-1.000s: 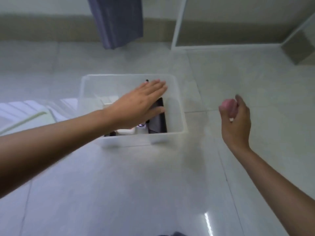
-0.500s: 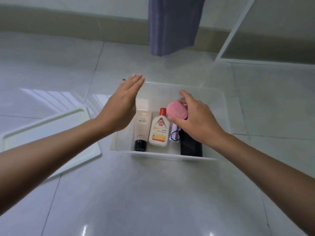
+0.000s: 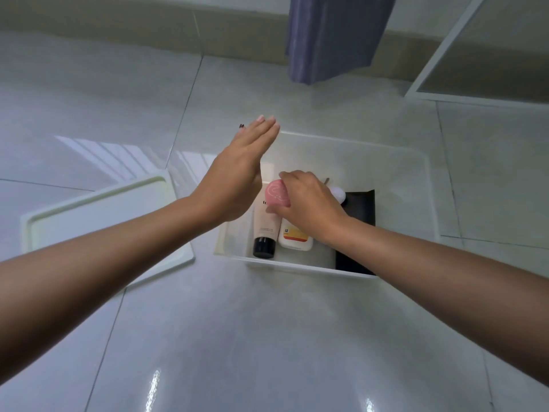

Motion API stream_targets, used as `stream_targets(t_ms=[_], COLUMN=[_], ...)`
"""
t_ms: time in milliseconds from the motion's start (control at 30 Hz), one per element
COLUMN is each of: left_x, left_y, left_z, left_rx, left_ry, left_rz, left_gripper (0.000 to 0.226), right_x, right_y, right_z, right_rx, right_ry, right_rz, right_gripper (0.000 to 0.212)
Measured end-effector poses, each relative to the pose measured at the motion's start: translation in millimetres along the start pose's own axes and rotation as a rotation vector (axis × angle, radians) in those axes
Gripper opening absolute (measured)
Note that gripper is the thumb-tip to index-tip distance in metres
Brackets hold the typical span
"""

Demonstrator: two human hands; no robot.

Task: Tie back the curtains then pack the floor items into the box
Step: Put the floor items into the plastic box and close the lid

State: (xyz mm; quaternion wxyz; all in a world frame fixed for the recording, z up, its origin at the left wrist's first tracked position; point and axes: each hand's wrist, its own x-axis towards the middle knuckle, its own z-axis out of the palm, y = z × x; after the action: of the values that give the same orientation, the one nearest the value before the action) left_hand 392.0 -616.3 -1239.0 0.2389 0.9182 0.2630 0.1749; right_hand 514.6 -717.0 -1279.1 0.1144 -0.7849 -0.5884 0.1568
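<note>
A clear plastic box [image 3: 416,179] stands on the tiled floor. Inside lie a beige tube with a black cap [image 3: 264,233], a white bottle with an orange label [image 3: 297,237], a flat black item [image 3: 358,209] and a small white object [image 3: 338,192]. My right hand [image 3: 309,200] is inside the box, above the tube and bottle, shut on a round pink item [image 3: 276,194]. My left hand [image 3: 240,173] hovers flat over the box's left edge, fingers straight and together, holding nothing. A purple curtain [image 3: 329,37] hangs at the top.
The box's white lid [image 3: 98,215] lies flat on the floor to the left of the box. A white frame [image 3: 439,58] stands at the back right. A skirting board runs along the far wall.
My right hand has carried the round pink item from the right of the box into it and lowered it towards the tube. My left hand has moved to the box's left edge.
</note>
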Motion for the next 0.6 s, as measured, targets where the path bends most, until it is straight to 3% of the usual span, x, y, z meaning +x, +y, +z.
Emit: stream_targets(t_ms=[300,367,500,600], left_x=[-0.7,-0.8,0.6,-6.5], left_y=[4.1,6.3,0.7,-30.1], left_z=[-0.4,-3.1,-32.2,-70.1], left_rx=[-0.019,-0.042,-0.097,-0.065], left_ry=[-0.017,-0.041,0.029,0.174], left_rz=[-0.016,-0.017,-0.098,-0.224], left_gripper=[0.049,0.046,0.049,0.048], right_x=[1.2,0.2,7.3,16.4], right_y=[-4.8,-8.9,-44.5,-94.0], right_z=[-4.9,-18.1,-61.1,-81.7], right_rx=[-0.012,0.084,0.346,0.445], right_ry=[-0.014,0.087,0.471,0.526], right_rz=[0.021,0.057,-0.024,-0.139], right_gripper=[0.064,0.059,0.031,0.022])
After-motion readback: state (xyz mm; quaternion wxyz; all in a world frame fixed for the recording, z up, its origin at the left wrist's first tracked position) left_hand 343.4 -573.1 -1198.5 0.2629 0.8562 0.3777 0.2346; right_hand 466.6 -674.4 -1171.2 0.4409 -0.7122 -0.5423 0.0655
